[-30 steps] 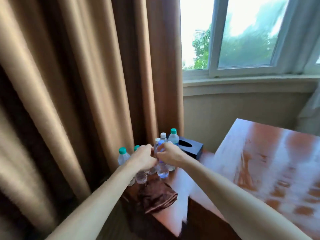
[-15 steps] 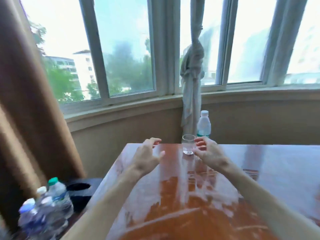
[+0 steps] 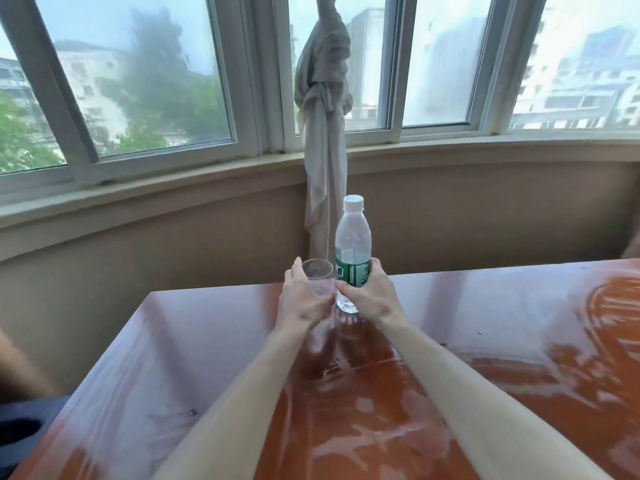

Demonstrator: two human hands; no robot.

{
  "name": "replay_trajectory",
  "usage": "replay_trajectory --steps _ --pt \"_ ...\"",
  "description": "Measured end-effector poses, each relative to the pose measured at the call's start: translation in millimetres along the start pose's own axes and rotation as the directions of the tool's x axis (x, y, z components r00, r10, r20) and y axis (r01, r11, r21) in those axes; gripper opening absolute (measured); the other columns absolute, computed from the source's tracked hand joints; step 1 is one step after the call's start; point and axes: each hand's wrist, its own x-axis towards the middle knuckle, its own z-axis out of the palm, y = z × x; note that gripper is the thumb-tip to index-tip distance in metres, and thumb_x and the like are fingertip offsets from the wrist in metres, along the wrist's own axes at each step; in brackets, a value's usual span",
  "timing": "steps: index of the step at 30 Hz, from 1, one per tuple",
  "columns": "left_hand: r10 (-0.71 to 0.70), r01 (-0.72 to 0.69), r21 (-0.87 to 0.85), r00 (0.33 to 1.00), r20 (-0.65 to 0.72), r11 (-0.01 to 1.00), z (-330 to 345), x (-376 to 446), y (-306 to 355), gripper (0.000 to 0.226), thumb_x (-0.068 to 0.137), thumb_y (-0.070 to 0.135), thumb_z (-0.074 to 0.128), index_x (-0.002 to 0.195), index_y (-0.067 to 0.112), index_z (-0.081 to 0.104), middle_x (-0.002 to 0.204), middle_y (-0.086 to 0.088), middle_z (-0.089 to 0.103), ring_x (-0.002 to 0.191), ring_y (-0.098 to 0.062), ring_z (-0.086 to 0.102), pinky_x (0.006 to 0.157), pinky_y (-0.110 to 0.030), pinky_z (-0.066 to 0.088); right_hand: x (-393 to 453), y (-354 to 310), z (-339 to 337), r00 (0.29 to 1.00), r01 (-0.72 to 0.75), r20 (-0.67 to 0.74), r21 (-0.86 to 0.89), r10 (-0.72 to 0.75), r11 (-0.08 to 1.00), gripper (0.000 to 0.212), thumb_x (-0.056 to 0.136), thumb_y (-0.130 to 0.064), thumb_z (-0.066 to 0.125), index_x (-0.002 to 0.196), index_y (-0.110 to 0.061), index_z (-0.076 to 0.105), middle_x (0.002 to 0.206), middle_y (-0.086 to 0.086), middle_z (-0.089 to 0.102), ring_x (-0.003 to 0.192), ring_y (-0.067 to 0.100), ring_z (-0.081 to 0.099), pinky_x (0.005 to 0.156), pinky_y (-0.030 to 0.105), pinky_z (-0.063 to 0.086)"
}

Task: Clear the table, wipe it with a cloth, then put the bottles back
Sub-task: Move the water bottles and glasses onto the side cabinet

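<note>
Clearing stage: left hand [image 3: 302, 300] fingers curled round glass [image 3: 317, 278], right hand [image 3: 370, 296] fingers gripping bottle [image 3: 352, 244]; glossy tabletop [image 3: 485, 341] otherwise bare, wiping and returning bottles apparently left.

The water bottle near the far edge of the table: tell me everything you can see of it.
The water bottle is clear plastic with a white screw cap and a green label round its lower half. It stands roughly upright near the far edge of the glossy wooden table. The right hand grips it at the label and below. Beside it the left hand holds a clear glass. Whether bottle and glass touch is unclear.
</note>
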Motion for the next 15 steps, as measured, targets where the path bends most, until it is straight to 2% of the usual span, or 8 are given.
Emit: replay_trajectory --steps 2,4,7,9,11,15 --pt "-0.009 0.006 -0.035 0.998 -0.065 0.999 7 0 0 0.102 0.076 0.041 0.086 0.154 0.005 0.031 0.145 -0.013 0.046 0.134 -0.027 0.047 0.106 -0.032 0.038 -1 0 2 0.998 0.025 -0.052 -0.041 -0.027 0.999 0.059 0.074 -0.04 0.089 0.117 -0.016 0.056 0.108 0.002 0.069 0.099 0.021 0.065 0.08 0.03 0.049" --pt "-0.004 -0.002 -0.053 0.993 -0.119 0.999 6 -5 0 0.088 0.072 0.041 0.088 0.142 0.009 0.045 0.132 -0.009 0.054 0.124 -0.026 0.054 0.102 -0.036 0.045 -5 -3 -1 0.996 0.032 -0.087 -0.067 -0.038 0.997 0.056 0.074 -0.044 0.088 0.112 -0.017 0.057 0.105 0.001 0.07 0.097 0.022 0.067 0.085 0.04 0.055" --pt "0.028 -0.036 -0.058 0.99 -0.137 0.998 -15 -18 3 0.08 0.07 0.046 0.086 0.133 0.013 0.049 0.123 -0.005 0.056 0.115 -0.023 0.057 0.097 -0.039 0.048 -18 -21 -9 0.99 0.057 -0.129 -0.018 -0.059 0.998 0.048 0.075 -0.045 0.084 0.109 -0.022 0.059 0.1 -0.005 0.071 0.093 0.017 0.069 0.086 0.043 0.057" --pt "0.06 -0.064 -0.03 0.991 -0.123 0.998 -43 -30 3 0.09 0.07 0.048 0.085 0.142 0.013 0.044 0.123 -0.005 0.055 0.115 -0.021 0.056 0.099 -0.038 0.048 -32 -42 -9 0.99 0.093 -0.105 0.012 -0.091 0.996 0.047 0.075 -0.045 0.083 0.109 -0.024 0.06 0.1 -0.007 0.071 0.093 0.014 0.069 0.087 0.041 0.058" --pt "0.106 -0.103 0.035 0.991 -0.083 0.994 -81 -46 2 0.093 0.072 0.048 0.082 0.149 0.018 0.039 0.121 -0.004 0.053 0.113 -0.019 0.056 0.096 -0.031 0.047 -49 -66 -4 0.991 0.128 -0.05 0.011 -0.127 0.992 0.048 0.074 -0.045 0.083 0.11 -0.024 0.06 0.101 -0.007 0.071 0.094 0.013 0.068 0.087 0.04 0.057" --pt "0.095 -0.093 0.162 0.995 -0.008 0.982 -173 -94 -13 0.076 0.072 0.046 0.078 0.14 0.038 0.046 0.102 0.012 0.045 0.1 -0.008 0.053 0.087 -0.021 0.043 -98 -117 30 0.976 0.203 0.072 0.01 -0.203 0.979 0.048 0.072 -0.045 0.083 0.108 -0.024 0.058 0.098 -0.009 0.07 0.091 0.012 0.067 0.086 0.038 0.057"
